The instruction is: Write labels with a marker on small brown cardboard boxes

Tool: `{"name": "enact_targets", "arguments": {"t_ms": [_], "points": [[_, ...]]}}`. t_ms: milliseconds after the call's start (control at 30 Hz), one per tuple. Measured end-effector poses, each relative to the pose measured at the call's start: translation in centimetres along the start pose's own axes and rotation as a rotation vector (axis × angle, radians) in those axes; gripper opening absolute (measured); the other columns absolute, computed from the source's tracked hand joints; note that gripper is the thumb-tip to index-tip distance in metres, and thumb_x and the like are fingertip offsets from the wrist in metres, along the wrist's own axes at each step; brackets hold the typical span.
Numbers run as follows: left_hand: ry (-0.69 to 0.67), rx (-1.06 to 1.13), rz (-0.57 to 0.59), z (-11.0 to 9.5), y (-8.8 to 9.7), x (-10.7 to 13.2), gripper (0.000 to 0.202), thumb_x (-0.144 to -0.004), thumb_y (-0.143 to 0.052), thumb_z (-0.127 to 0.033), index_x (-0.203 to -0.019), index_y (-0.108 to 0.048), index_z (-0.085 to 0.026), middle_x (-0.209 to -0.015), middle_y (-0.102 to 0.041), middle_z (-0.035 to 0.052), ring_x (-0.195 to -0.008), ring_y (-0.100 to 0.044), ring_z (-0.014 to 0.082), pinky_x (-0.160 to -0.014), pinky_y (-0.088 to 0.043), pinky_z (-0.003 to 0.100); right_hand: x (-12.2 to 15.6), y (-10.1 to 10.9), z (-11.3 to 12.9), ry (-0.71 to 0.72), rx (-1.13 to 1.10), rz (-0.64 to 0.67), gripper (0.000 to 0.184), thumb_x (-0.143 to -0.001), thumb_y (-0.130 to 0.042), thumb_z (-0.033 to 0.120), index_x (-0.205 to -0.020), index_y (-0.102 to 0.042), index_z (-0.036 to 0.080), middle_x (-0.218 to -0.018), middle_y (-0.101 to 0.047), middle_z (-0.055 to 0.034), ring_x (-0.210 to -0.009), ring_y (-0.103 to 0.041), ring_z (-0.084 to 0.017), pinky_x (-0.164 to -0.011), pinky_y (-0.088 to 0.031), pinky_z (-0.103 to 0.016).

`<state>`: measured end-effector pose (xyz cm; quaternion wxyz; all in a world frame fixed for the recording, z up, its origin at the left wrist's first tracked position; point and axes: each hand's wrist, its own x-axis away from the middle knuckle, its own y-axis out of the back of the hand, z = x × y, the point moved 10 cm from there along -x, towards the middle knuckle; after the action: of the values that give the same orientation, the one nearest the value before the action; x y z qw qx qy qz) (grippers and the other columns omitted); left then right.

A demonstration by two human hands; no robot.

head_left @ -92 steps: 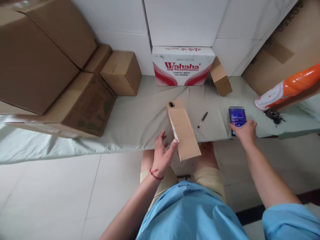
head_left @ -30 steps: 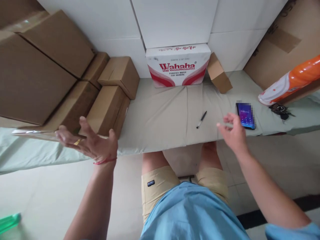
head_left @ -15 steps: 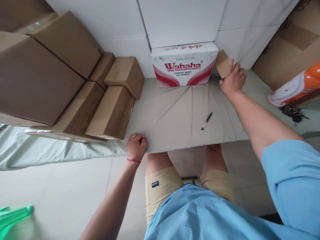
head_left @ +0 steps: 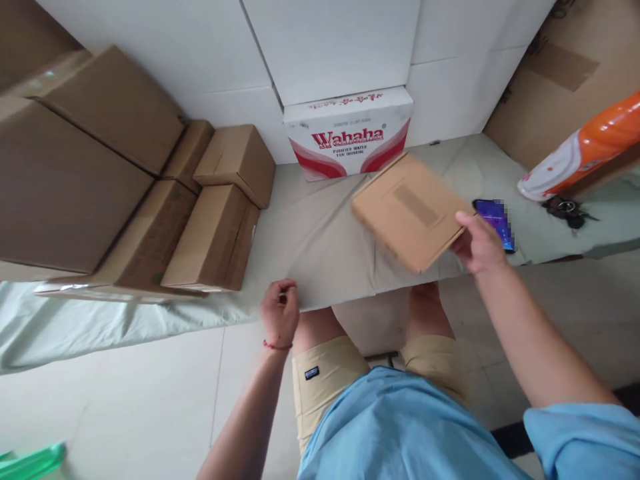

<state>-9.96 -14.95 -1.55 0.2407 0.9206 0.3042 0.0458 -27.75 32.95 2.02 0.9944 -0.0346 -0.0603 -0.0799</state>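
Right hand (head_left: 479, 241) grips the flat box (head_left: 409, 210); left hand (head_left: 280, 311) well apart.

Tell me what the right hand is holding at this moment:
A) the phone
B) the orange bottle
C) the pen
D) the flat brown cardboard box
D. The right hand grips the flat brown cardboard box by its near corner, holding it tilted above the cloth-covered table, while the phone lies apart on the cloth and the orange bottle rests untouched at the far right.
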Motion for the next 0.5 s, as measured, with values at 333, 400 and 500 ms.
{"name": "enact_targets", "arguments": {"t_ms": [333,400,500], "points": [[0.480,0.862,0.426,0.0,-7.6,12.3,0.064,-0.084,-0.094,-0.055,-0.135,-0.062,-0.031,-0.127,-0.074,0.0038,-0.109,-0.077,0.0206,-0.091,-0.068,0.038,12.0,-5.5,-8.0,-0.303,-0.149,0.248,0.058,-0.073,-0.097,0.063,-0.114,-0.077,0.028,-0.109,-0.084,-0.0031,-0.099,-0.079,-0.025,-0.086,-0.066,-0.039],[0.529,0.871,0.366,0.7,-6.9,12.4,0.061,-0.079,-0.100,-0.042,-0.126,-0.062,-0.030,-0.112,-0.075,-0.0018,-0.094,-0.076,0.0147,-0.087,-0.068,0.032,12.6,-5.9,-7.9,-0.293,-0.225,0.262,0.060,-0.077,-0.092,0.072,-0.116,-0.077,0.028,-0.117,-0.084,-0.0055,-0.108,-0.079,-0.028,-0.091,-0.067,-0.043],[0.583,0.934,0.310,0.9,-6.4,12.4,0.053,-0.076,-0.101,-0.041,-0.110,-0.063,-0.028,-0.099,-0.075,-0.0061,-0.082,-0.074,0.0110,-0.080,-0.066,0.026,13.7,-6.4,-7.4,-0.304,-0.347,0.308,0.064,-0.081,-0.088,0.073,-0.128,-0.076,0.031,-0.127,-0.082,-0.0070,-0.113,-0.079,-0.029,-0.091,-0.068,-0.046]]}}
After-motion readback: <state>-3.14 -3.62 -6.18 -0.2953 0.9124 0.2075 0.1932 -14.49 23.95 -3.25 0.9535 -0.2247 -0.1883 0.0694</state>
